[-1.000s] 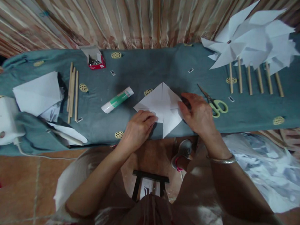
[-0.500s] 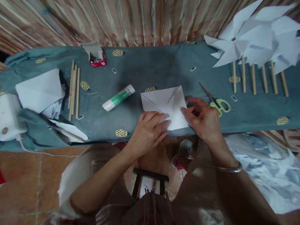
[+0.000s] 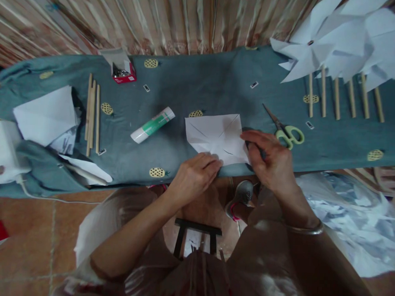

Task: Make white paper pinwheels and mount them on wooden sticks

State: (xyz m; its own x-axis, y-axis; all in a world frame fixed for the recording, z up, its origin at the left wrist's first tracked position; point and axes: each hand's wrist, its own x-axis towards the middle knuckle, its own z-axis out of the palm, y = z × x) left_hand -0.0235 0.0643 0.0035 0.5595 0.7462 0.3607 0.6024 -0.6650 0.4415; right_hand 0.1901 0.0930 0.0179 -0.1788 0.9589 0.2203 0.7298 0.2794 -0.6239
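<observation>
- The paper (image 3: 211, 124) lies at the near edge of the table (image 3: 206, 88), about midway along, flat and creased, with folded-in corners.
- The left hand (image 3: 195, 174) has its fingers close together on the paper's near edge; I cannot tell whether they pinch it or only press.
- The right hand (image 3: 274, 161), apart from the left, is half curled, fingertips at the paper's right edge; I cannot tell whether it grips.
- Scissors (image 3: 293, 136) lie just beyond the right hand, tips toward the far edge.
- The glue stick (image 3: 153, 125) lies slantwise left of the paper.
- An open red box (image 3: 125, 77) sits near the far edge, left of the middle.
- Sticks (image 3: 92, 118) lie toward the left end, beside stacked sheets (image 3: 45, 114).
- Pinwheels (image 3: 309, 44) overlap at the far right corner.
</observation>
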